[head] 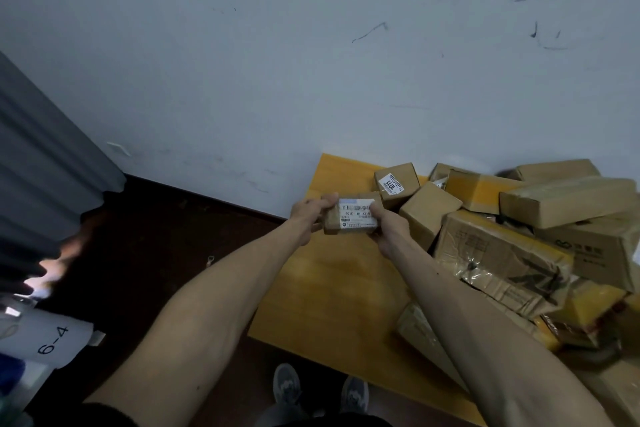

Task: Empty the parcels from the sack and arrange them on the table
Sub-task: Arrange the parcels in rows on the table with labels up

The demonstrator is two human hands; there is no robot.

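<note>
Forearms [194, 340]: reach up from frame bottom.
Grips: left grip [306, 218] and right grip [388, 230] each pinch an end of small parcel [351, 217], centre frame, over surface [332, 288].
Done: parcels [519, 236] heaped at right.
Left: arranging the heap; white bag [48, 340] lower left, maybe the sack.

A yellow-orange wooden table [329, 288] stands with its far edge against the white wall [311, 80]. Bare wood shows on its left part, and cardboard parcels crowd the right. At the far edge sits a small box with a white label [396, 184]. Just right of it is a plain tilted box [429, 211], touching a large crushed carton [502, 253]. A flat parcel [420, 329] lies by the near edge, partly hidden.
</note>
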